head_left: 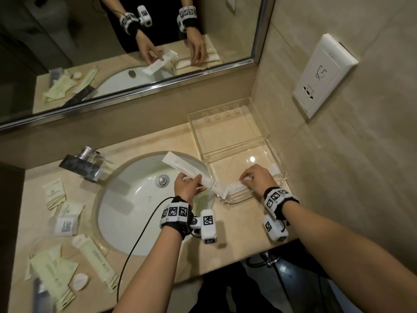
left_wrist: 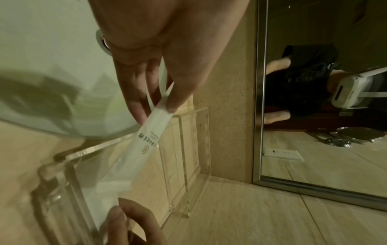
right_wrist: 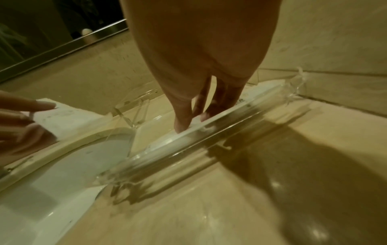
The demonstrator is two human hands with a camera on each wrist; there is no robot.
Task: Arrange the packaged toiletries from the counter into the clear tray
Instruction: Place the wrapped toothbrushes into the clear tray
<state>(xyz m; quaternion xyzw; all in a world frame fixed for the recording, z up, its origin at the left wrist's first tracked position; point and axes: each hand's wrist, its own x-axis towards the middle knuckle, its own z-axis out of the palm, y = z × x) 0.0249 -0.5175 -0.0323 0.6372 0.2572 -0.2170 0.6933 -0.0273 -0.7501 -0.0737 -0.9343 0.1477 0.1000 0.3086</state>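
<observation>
Table (head_left: 171, 141), beige stone, carries a sink (head_left: 126, 206) at centre and a clear tray (head_left: 234, 152) at 2 o'clock. Loose packets (head_left: 56, 269) lie at 8 o'clock, not yet moved. Left hand (head_left: 187, 187) pinches a long white packet (head_left: 189, 171) between thumb and fingers, its near end over the tray's 9 o'clock wall, its far end out over the sink. Right hand (head_left: 256, 177), fingers bent downward inside the near compartment, pinches a second packet (head_left: 239, 185) lying along the tray's 6 o'clock wall. Suggested technique: seat the second packet flat against that wall, then lower the long packet parallel beside it, avoiding overlap.
</observation>
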